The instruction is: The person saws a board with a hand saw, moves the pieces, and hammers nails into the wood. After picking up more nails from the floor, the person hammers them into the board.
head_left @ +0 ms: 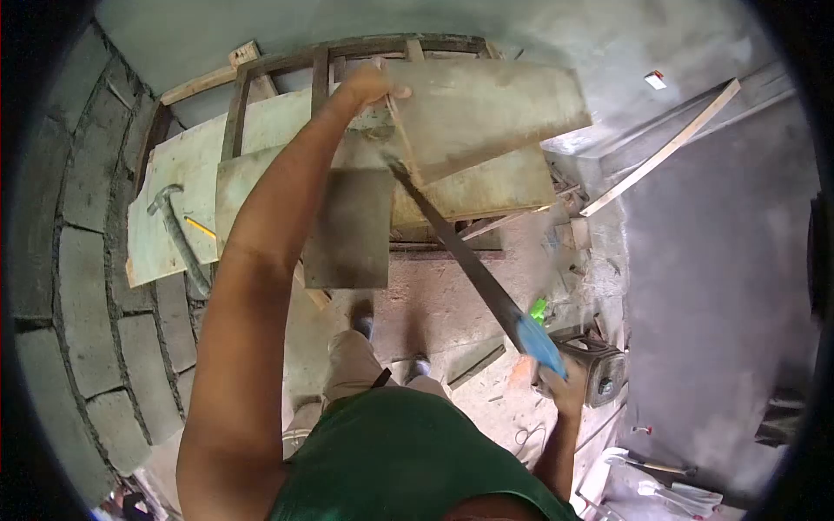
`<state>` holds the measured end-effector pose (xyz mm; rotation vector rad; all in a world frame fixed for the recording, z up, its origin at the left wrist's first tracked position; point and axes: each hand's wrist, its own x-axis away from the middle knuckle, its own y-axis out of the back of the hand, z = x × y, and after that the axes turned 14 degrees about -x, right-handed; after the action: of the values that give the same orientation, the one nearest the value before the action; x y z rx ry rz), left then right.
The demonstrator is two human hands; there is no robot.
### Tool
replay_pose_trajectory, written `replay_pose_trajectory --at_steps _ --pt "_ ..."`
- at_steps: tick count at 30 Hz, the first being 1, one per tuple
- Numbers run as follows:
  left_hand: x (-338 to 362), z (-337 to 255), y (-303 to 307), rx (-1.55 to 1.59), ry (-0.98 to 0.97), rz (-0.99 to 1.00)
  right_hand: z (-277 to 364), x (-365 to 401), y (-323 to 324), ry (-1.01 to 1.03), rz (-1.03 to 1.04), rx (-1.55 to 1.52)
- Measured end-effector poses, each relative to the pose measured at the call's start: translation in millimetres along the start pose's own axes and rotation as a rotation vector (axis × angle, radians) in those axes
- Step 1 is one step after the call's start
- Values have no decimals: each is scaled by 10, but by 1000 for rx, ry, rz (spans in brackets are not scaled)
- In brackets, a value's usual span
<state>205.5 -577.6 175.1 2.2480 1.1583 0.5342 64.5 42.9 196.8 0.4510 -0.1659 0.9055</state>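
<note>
My right hand (565,387), at lower right, is wrapped round the blue handle of a handsaw (466,258). The saw's blade slants up and to the left, its tip close to the near edge of a plywood board (495,108). Up at the top, my left hand (368,85) grips that board at its left edge, thumb over the top face. A narrow gap runs down from the thumb, between this board and another plywood piece (347,230) to the left. Both pieces lie on a larger pale panel (169,204).
A hammer (181,239) and a yellow pencil (200,227) lie on the pale panel at left. Behind runs a wooden frame (234,113). A block wall (91,260) stands at far left. A long wood strip (660,146) leans at right; a dark plastic container (599,369) sits beyond my right hand.
</note>
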Motion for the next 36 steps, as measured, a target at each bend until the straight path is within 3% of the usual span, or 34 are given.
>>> replay_pose_trajectory --at_steps 1,2,3,5,8,10,13,17,20,22,24,25,27,28,29,31,32,33,35,36 --pt "-45 -22 45 2 -5 8 -10 210 37 42 -70 -182" --pt "-40 -81 75 268 95 38 -222 390 117 11 -134 -428" --pt "-41 -148 76 532 194 72 -349 540 180 85 -64 -679" --pt "-108 -61 47 541 204 69 -267 735 104 152 -80 -662" --pt "-168 419 -264 756 236 -93 -297 862 -9 32 -63 -609" --pt "-116 615 -444 799 428 -260 -423 845 -39 27 -89 -657" --pt "143 631 -578 885 540 -361 -632 734 128 42 -84 -674" --pt "112 1097 -862 979 511 -94 -879 755 587 12 -225 -719" --pt "518 835 -931 1000 342 150 -1256 655 845 12 -439 -1073" --pt "782 637 -1042 816 421 112 -1449 446 923 -13 -567 -1351" --pt "898 575 -1086 969 388 176 -1522 52 838 -29 -688 -1407" --pt "932 581 -1173 938 415 211 -1892 -137 880 103 -458 -1460" --pt "1001 497 -1290 973 410 202 -2175 -716 770 -14 -727 -1479" --pt "1102 353 -1368 1023 388 182 -2179 -1024 688 -99 -878 -1421" --pt "1179 163 -1335 995 435 154 -2285 -1261 632 -133 -840 -1445" --pt "1153 67 -1261 957 485 92 -2843 -1735 631 -425 -828 -990" --pt "1118 155 -1295 931 460 113 -3293 -1956 619 -378 -819 -801" --pt "1085 203 -1314 912 436 133 -3446 -2102 629 -387 -784 -798" --pt "1081 139 -1336 899 464 15 -3658 -2293 656 -489 -821 -132" --pt "1058 245 -1352 851 471 -58 -3896 -2346 686 -467 -853 -180"
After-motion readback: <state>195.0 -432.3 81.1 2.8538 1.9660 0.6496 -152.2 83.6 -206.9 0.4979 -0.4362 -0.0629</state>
